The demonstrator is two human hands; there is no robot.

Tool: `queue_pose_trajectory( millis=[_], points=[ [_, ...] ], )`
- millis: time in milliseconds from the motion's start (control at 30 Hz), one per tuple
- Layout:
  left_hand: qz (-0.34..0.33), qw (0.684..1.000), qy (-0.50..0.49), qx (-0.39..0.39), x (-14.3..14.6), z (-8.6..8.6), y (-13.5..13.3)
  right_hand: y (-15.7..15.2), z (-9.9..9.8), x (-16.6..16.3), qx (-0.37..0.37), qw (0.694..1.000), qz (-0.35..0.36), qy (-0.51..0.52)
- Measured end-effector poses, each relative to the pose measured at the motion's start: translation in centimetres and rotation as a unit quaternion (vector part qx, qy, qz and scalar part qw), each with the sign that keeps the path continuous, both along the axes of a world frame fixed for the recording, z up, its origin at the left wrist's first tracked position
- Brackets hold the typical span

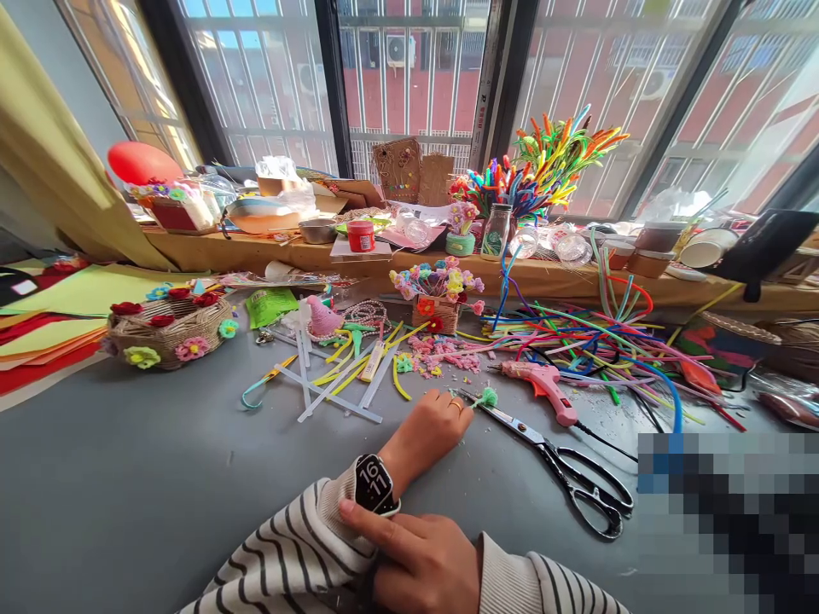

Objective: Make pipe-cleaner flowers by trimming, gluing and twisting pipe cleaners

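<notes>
My left hand [433, 433] is closed over the table, a smartwatch [373, 483] on its wrist. Its fingertips pinch a fuzzy green pipe-cleaner piece [488, 397] by the stem. Just right of that piece lie large black-handled scissors [531, 435], blades touching or close to it. My right hand [419, 554] reaches across in front. Its index finger presses on the striped left sleeve's cuff [339, 516] beside the watch; the thumb is hidden and the other fingers are curled. A pink glue gun [541, 384] rests beyond the scissors.
Clear glue sticks [329, 394] and pink trimmings [448, 354] lie behind my hands. A flower-trimmed basket [170, 328] stands left, a small flower box [435, 314] at centre back. Many loose pipe cleaners [595, 333] spread right. Jars and cups crowd the window ledge [287, 254].
</notes>
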State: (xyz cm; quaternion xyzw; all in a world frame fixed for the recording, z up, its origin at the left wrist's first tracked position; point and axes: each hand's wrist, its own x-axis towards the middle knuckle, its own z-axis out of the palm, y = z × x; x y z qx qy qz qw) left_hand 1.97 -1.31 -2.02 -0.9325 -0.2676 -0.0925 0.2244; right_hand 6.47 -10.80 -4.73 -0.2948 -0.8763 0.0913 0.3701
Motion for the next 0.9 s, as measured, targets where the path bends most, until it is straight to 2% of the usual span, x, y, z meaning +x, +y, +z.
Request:
queue_pose_trajectory(
  millis=[433,633,900],
  points=[
    [0.001,1.000,0.000,0.001,-0.06,-0.21,0.15,-0.12,0.02,-0.02,-0.039,0.999,0.010,-0.015],
    [0.000,1.000,0.000,0.003,-0.09,-0.06,0.09,-0.02,-0.49,-0.20,-0.063,0.998,-0.006,0.014],
    [0.006,1.000,0.007,0.002,-0.09,0.23,-0.06,-0.03,-0.44,-0.10,-0.044,0.999,-0.001,-0.002]
  ],
)
